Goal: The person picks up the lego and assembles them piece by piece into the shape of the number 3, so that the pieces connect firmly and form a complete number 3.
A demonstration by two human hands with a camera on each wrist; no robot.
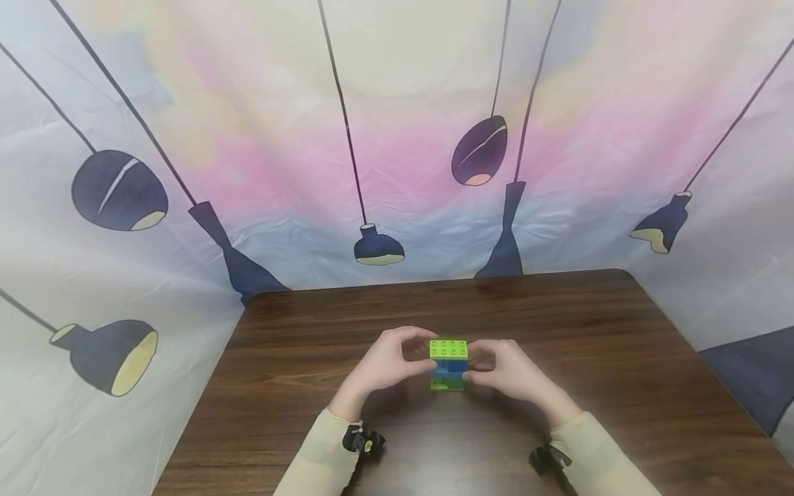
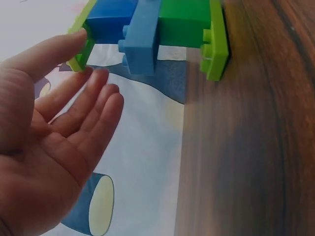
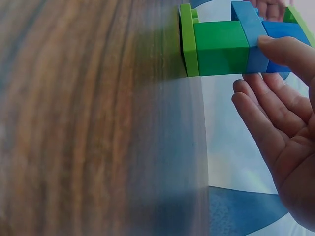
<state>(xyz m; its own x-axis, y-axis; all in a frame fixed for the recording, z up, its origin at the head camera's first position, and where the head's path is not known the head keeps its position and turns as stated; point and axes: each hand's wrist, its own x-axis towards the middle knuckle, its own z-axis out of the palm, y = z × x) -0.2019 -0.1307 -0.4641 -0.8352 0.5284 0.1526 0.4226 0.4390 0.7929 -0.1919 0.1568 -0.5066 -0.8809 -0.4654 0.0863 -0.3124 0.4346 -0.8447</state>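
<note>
A small tower of toy building bricks stands upright on the table, between both hands. From the top it runs: lime studded plate (image 1: 449,349), dark blue brick (image 2: 112,20), light blue plate (image 2: 142,46), green brick (image 3: 221,48), and lime base plate (image 2: 218,44). My left hand (image 1: 392,362) pinches the top lime plate at its left end, thumb in front and fingertips behind. From the right side, my right hand (image 1: 511,372) holds the tower around the light blue plate and dark blue brick, its thumb (image 3: 275,46) on the near face. The fingertips behind are partly hidden.
The dark wood table (image 1: 298,337) extends around the tower on all sides. Behind it hangs a pastel cloth (image 1: 279,138) printed with dark lamps. A small black wrist device (image 1: 362,439) sits on the left sleeve, and another (image 1: 548,460) on the right.
</note>
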